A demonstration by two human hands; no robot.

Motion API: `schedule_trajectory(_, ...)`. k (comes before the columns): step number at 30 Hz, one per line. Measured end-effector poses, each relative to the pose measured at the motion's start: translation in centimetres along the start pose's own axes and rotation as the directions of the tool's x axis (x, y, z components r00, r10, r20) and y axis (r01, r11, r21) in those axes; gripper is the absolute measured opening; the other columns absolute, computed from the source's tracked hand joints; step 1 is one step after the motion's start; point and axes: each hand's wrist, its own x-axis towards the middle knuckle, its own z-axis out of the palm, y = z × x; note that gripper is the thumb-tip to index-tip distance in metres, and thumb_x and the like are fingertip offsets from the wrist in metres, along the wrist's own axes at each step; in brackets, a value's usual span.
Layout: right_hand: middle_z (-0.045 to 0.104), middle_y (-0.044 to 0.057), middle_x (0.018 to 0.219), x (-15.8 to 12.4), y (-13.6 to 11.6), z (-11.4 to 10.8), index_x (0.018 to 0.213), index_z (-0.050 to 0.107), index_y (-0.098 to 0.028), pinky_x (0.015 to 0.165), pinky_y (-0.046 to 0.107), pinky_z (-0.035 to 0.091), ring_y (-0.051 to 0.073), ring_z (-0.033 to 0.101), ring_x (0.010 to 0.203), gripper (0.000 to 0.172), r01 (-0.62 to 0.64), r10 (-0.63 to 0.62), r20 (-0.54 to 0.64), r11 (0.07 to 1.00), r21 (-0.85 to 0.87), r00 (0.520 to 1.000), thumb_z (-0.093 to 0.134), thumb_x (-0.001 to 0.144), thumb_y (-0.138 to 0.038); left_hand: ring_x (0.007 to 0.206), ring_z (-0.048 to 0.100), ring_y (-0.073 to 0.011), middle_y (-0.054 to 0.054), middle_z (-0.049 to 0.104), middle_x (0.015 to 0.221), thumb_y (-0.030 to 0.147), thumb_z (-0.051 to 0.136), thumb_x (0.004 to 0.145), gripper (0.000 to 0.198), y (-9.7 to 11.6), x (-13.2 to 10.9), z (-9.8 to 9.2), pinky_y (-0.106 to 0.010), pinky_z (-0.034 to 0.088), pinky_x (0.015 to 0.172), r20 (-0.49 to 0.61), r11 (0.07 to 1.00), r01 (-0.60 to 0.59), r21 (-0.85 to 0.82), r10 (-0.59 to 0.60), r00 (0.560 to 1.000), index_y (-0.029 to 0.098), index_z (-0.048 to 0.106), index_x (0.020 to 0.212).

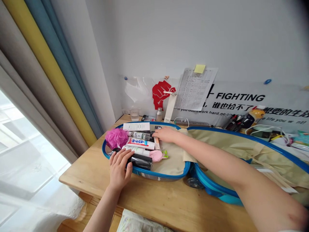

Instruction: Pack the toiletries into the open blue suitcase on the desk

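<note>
Open blue suitcase (169, 175) lies on a wooden table (154, 199), both halves flat, beige lining up. Toiletries are packed in its left half.

Left hand (118, 170): on the suitcase's near-left rim, palm down, fingers spread and loose. The fingertips rest on the end of a black bottle (141, 161) that lies along the near rim. It touches the bottle but doesn't clasp it.

Right hand (167, 134): inside the same half near the far rim, palm down. The forearm crosses the hinge from the right half. The fingertips are at a grey bottle (141, 135) and a slim stick (156, 141). Can't tell if it's gripping anything; the fingers are hidden under the hand.

Also in that half: pink mesh puff (116, 138) in the far-left corner, white carton (136, 126) against the far rim, red-and-white box (140, 143) mid-pack, and a pink-capped tube (145, 153) just behind the black bottle.
</note>
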Motion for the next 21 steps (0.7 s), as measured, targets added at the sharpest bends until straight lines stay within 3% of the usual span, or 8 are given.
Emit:
schedule_trajectory(4,0.064,0.005,0.131,-3.0,3.9,-1.5,0.129,0.059,-0.028,0.079,0.028,0.045,0.019,0.063,0.109,0.039,-0.180,0.182,-0.011,0.981,0.078,0.983,0.047,0.093,-0.020,0.116,0.060,-0.0244,-0.007,0.071,0.117,0.028,0.039,0.097,0.033,0.0,0.0,0.0,-0.041,0.029,0.109,0.004,1.000,0.000,0.005,0.000,1.000,0.023,0.063,0.120)
schedule_trajectory(8,0.069,0.006,0.116,-8.5,9.7,-1.3,0.122,0.062,-0.023,0.078,0.030,0.047,0.019,0.065,0.101,0.031,-0.417,0.407,0.103,0.901,0.121,0.908,0.043,0.097,-0.025,0.117,0.060,-0.0248,-0.007,0.071,0.118,0.028,0.040,0.097,0.034,-0.2,-0.1,0.0,-0.041,0.028,0.109,0.007,1.000,-0.005,0.011,0.005,1.000,0.024,0.062,0.122)
schedule_trajectory(11,0.068,0.006,0.110,-13.4,12.7,1.1,0.115,0.064,-0.019,0.082,0.033,0.052,0.017,0.064,0.095,0.026,-0.552,0.503,0.286,0.825,0.122,0.815,0.050,0.097,-0.033,0.117,0.059,-0.0251,-0.007,0.071,0.118,0.028,0.040,0.097,0.034,-0.3,-0.1,0.1,-0.042,0.028,0.109,0.005,1.000,-0.007,0.008,0.007,1.000,0.024,0.062,0.123)
schedule_trajectory(15,0.063,0.007,0.120,-18.5,14.1,5.8,0.117,0.062,-0.018,0.089,0.039,0.055,0.018,0.063,0.103,0.033,-0.650,0.524,0.501,0.753,0.106,0.689,0.058,0.094,-0.041,0.117,0.060,-0.0253,-0.007,0.071,0.118,0.029,0.041,0.097,0.035,-0.3,-0.2,0.2,-0.042,0.028,0.109,0.004,1.000,0.001,-0.006,-0.001,1.000,0.025,0.062,0.123)
schedule_trajectory(21,0.061,0.008,0.125,-21.7,15.4,11.4,0.122,0.060,-0.018,0.092,0.042,0.054,0.020,0.062,0.107,0.037,-0.744,0.585,0.568,0.664,0.074,0.579,0.058,0.093,-0.041,0.118,0.059,-0.0253,-0.008,0.070,0.118,0.031,0.040,0.097,0.035,-0.3,-0.3,0.2,-0.042,0.029,0.109,0.018,1.000,0.023,-0.002,-0.022,1.000,0.025,0.063,0.123)
